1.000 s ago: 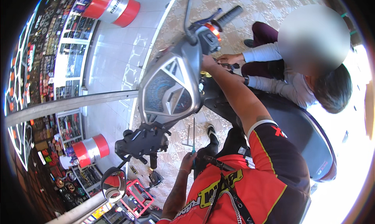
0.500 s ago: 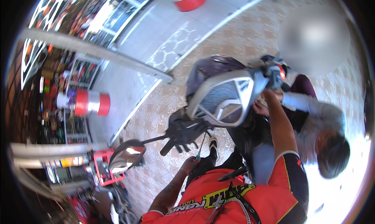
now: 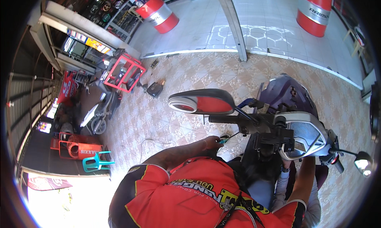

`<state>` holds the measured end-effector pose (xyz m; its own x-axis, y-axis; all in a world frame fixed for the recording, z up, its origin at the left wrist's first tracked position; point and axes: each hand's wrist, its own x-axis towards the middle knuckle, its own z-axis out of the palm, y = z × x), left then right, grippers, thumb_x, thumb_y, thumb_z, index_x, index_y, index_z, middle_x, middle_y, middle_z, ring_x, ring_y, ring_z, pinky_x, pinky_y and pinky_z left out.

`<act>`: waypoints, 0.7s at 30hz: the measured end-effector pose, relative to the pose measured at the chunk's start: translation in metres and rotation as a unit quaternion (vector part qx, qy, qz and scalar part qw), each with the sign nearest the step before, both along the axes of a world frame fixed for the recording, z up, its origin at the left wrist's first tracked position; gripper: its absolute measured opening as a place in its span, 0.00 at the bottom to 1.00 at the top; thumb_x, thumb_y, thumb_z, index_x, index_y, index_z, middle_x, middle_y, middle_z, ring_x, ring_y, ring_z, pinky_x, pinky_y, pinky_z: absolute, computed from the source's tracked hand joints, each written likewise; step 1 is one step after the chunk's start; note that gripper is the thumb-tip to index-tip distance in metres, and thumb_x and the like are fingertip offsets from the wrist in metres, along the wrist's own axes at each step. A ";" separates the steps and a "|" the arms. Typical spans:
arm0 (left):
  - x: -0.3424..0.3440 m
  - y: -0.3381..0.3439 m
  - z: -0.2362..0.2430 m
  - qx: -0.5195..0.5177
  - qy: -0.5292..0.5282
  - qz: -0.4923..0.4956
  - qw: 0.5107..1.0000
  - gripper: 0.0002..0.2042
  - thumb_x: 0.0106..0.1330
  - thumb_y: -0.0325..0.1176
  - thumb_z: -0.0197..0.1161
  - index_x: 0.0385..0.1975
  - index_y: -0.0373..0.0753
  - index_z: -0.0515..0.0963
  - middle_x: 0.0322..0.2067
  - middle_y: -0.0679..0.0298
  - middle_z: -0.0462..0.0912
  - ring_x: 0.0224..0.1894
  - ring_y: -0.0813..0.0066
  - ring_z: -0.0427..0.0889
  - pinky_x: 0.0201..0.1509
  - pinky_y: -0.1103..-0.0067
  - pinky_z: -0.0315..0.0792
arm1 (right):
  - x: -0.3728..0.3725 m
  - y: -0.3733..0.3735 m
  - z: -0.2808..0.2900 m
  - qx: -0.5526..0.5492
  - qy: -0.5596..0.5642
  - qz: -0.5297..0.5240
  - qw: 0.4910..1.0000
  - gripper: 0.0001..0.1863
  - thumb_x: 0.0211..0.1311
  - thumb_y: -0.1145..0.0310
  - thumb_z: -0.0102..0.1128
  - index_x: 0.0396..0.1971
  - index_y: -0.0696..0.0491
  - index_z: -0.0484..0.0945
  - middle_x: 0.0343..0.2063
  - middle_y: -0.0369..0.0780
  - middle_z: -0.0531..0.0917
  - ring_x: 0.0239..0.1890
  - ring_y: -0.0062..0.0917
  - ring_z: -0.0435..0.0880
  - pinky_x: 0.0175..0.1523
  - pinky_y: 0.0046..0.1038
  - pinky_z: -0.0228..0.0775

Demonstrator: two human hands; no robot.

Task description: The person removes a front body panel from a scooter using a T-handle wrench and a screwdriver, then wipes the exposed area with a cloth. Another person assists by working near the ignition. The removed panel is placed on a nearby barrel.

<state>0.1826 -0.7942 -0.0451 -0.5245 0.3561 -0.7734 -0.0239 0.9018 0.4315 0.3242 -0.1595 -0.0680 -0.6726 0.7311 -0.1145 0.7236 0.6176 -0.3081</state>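
Note:
My left hand [image 3: 214,142] is closed round the teal handle of a screwdriver [image 3: 224,140], and its thin shaft points toward the motorcycle's handlebar. The motorcycle [image 3: 274,138] stands just in front of me, with a silver-framed headlight panel [image 3: 306,133] and a purple body panel [image 3: 291,93]. My right forearm [image 3: 304,174] reaches under the headlight panel. The panel hides my right hand, so its fingers do not show. Close beside that arm, a co-worker's hand [image 3: 285,163], with a dark wristwatch, also reaches in under the panel.
A round-ended mirror [image 3: 202,101] sticks out to the left of the handlebar; another mirror [image 3: 362,163] is at the right. A red metal cart [image 3: 124,74], a parked scooter [image 3: 97,113], a teal plastic stool [image 3: 96,162] and red-and-silver drums [image 3: 158,14] stand farther off on the tiled floor.
My view has swung to the left, so the motorcycle appears turned and farther right. My left hand still grips the screwdriver. My right hand has gone out of sight behind the headlight panel.

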 end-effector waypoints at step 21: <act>-0.006 -0.062 -0.024 0.103 -0.013 0.080 0.991 0.19 0.62 0.46 0.72 0.37 0.34 0.79 0.24 0.60 0.81 0.25 0.71 0.81 0.29 0.70 0.76 | 0.034 -0.040 0.010 0.106 0.070 -0.188 0.974 0.18 0.67 0.65 0.55 0.49 0.62 0.78 0.47 0.57 0.83 0.47 0.51 0.83 0.54 0.45 0.74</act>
<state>0.1767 -0.8559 -0.0687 -0.5686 0.4215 -0.7064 -0.1726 0.7785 0.6035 0.3582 -0.1994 -0.0583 -0.3515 0.9259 0.1385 0.8710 0.3777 -0.3142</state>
